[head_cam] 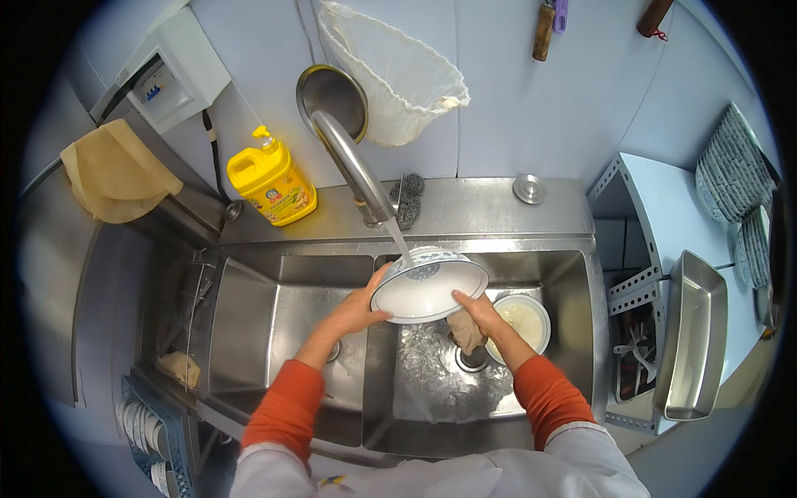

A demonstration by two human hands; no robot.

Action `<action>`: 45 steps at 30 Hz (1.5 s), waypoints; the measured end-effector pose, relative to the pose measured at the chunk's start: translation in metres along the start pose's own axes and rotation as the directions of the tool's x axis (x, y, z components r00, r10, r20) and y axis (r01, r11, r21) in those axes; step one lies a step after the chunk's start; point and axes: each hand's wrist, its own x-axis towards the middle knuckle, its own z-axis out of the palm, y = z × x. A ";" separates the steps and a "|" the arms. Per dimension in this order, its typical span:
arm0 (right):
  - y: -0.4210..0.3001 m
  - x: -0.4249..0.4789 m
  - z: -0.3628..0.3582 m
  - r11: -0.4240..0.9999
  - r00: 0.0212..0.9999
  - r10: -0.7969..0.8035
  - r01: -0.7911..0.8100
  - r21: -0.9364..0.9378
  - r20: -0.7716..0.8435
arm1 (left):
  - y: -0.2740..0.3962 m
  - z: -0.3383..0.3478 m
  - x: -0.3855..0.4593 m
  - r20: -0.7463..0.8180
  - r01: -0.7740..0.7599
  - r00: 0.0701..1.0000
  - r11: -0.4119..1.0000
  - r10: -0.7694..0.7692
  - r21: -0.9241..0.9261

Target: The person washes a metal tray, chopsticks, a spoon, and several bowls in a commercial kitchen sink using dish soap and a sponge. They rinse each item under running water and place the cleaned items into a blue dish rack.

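Observation:
Both hands hold a white bowl (429, 292) with a blue pattern, tilted under running water from the steel faucet (355, 162). My left hand (358, 308) grips its left rim, thumb on the inside. On the right side, my right hand (476, 311) has its thumb over the rim and also holds a beige cloth (467, 333), which hangs below the bowl. A second bowl (523, 324), with cloudy liquid in it, stands in the right basin (454, 398), partly behind my right forearm. Water spreads over the basin floor around the drain (471, 361).
The left basin (243, 324) adjoins. On the back ledge stand a yellow pump bottle (274, 180), steel wool scourers (410, 202) and a sink strainer (529, 188). A right-hand shelf (660, 187) holds stacked bowls (731, 168) and a deep steel pan (691, 336). A crate (177, 436) sits lower left.

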 end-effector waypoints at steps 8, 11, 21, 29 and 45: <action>0.019 -0.004 0.003 0.999 0.999 0.051 -0.051 0.019 0.001 | 0.027 -0.058 0.064 -0.067 -0.141 0.967 0.736 0.245 0.662; 0.024 -0.006 -0.002 0.995 0.994 0.099 -0.099 0.020 -0.037 | 0.031 -0.048 0.127 0.044 -0.353 0.666 0.263 0.745 0.898; 0.064 -0.029 -0.047 0.972 0.988 0.041 -0.073 -0.222 -0.149 | 0.019 -0.050 0.128 -0.207 -0.015 0.753 0.331 0.624 0.943; 0.017 -0.095 -0.026 0.978 0.996 -0.082 0.072 -0.195 -0.042 | 0.052 0.002 -0.075 0.207 -0.265 0.948 0.959 0.241 0.097; -0.123 -0.155 0.065 0.436 0.753 -0.390 0.658 -0.614 0.529 | 0.059 0.069 -0.169 -0.445 -0.410 0.817 0.912 0.366 -0.003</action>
